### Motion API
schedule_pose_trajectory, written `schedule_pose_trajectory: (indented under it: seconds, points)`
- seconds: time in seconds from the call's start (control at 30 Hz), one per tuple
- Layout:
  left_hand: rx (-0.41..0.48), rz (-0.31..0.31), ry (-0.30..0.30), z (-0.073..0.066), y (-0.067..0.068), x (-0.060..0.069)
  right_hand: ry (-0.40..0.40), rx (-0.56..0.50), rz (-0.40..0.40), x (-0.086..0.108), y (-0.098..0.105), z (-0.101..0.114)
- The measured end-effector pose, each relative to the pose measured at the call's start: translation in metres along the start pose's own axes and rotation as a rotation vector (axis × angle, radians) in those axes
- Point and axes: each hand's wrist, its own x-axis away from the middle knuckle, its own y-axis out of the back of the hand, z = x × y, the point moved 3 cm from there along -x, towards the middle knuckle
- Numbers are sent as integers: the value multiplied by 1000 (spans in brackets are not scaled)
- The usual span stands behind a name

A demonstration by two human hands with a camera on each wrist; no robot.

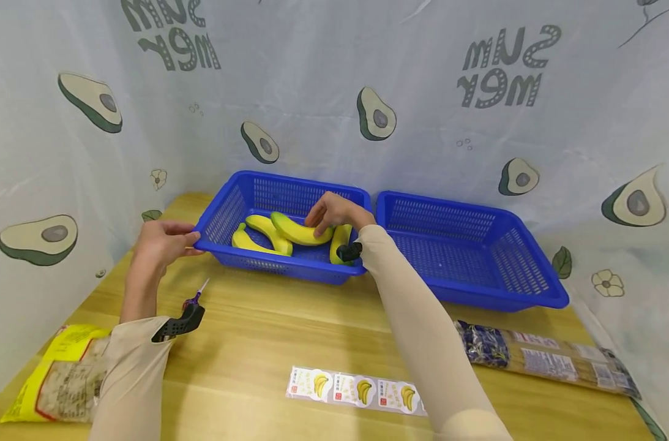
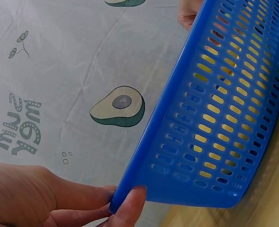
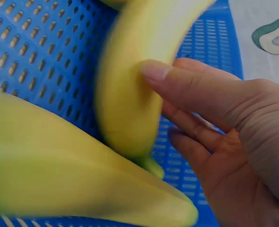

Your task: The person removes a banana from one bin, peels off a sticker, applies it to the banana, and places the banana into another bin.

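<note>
In the head view, a blue plastic basket [image 1: 290, 264] holds several yellow bananas. My left hand [image 1: 160, 242] pinches its near left corner; the left wrist view shows the thumb and fingers on either side of the rim [image 2: 130, 177]. Inside the basket, my right hand [image 1: 336, 211] grips a banana [image 1: 295, 231] with a greenish tip. Thumb and fingers lie on opposite sides of this banana [image 3: 130, 80] in the right wrist view. Another banana [image 1: 341, 239] sits under the right wrist, and two more, one banana [image 1: 268, 228] and a second banana [image 1: 248, 244], lie at the left.
A second blue basket [image 1: 439, 248] stands close at the right. Nearer lie a strip of banana stickers [image 1: 356, 390], a long noodle-like packet [image 1: 543, 360], a yellow-and-clear bag [image 1: 64, 373] and a small purple-handled pointed tool [image 1: 193, 299]. A printed curtain [image 1: 312, 79] hangs behind the table [image 1: 246, 331].
</note>
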Motion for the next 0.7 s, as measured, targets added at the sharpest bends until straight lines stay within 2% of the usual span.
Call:
schedule_pose_trajectory:
  seconds: [0.23,0.47,0.7]
  points:
    - [13,8,-13,1,-1,-1,-20,48,52,1,-1,-1]
    - [1,15,-14,0,-1,0,-15,11,54,4,-2,-4]
    - [-2,18,-18,-1,0,0,-11,85,75,2,-1,-2]
